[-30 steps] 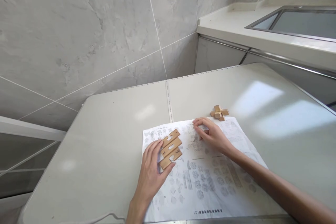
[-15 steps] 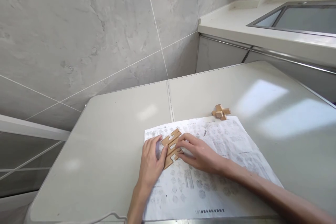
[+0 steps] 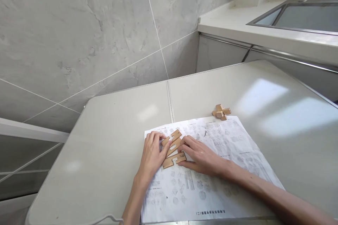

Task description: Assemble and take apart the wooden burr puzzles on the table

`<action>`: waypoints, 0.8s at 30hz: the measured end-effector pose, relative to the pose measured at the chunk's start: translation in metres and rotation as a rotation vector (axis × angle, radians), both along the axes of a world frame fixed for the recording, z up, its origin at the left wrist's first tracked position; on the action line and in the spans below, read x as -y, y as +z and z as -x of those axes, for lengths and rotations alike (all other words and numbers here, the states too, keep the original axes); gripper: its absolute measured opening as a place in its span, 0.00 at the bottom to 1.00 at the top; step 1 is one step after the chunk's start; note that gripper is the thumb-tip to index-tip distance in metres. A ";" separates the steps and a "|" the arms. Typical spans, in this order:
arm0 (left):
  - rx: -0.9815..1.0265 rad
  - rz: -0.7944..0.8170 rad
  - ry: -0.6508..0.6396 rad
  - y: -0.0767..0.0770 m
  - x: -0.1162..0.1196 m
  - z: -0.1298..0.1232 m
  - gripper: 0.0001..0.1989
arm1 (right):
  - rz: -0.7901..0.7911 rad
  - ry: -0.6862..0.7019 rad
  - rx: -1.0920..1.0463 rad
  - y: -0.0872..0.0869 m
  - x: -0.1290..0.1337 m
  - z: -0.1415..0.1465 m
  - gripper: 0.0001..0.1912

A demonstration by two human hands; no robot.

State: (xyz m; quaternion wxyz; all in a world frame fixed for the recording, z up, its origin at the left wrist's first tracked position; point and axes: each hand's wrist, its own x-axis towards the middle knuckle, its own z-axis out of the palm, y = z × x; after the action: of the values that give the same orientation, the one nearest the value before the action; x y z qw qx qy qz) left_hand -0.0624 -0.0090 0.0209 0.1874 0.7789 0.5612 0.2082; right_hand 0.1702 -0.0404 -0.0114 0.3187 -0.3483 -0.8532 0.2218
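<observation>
Three flat, notched wooden puzzle pieces lie side by side on a printed sheet [image 3: 211, 197]. The top piece [image 3: 176, 134] has a side notch. A long slot runs through the middle piece [image 3: 176, 143]. The lower piece [image 3: 169, 161] carries a dark handwritten mark and has a notch. My left hand [image 3: 151, 154] curls round the left ends of the top and middle pieces, thumb on the middle one. My right hand [image 3: 198, 154] pinches the right end of the lower piece between thumb and fingers; its fingertips also touch the middle piece.
An assembled wooden burr puzzle [image 3: 221, 111] sits at the sheet's far edge. The pale table [image 3: 118, 140] has a seam across it and meets a grey tiled wall [image 3: 105, 31]. A counter with a sink [image 3: 303, 15] stands at the back right.
The lower piece has turned and come away from the middle piece, so a gap now shows between them. My left thumb has shifted slightly up and right.
</observation>
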 end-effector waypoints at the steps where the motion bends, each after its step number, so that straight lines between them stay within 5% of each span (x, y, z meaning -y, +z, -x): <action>1: 0.002 -0.004 0.000 0.000 0.000 0.001 0.08 | 0.014 0.007 0.002 0.000 0.000 -0.002 0.14; 16: -0.074 -0.004 -0.100 0.011 0.028 0.014 0.11 | 0.129 0.081 -0.011 0.005 -0.003 -0.014 0.16; 24: 0.089 0.102 -0.103 0.016 0.031 0.012 0.11 | 0.165 0.103 0.000 0.012 -0.003 -0.016 0.18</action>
State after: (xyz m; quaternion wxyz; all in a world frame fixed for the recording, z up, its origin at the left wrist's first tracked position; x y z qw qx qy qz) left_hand -0.0745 -0.0395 0.0370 0.2619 0.7860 0.5214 0.2041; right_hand 0.1863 -0.0377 0.0003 0.2769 -0.3290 -0.8489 0.3074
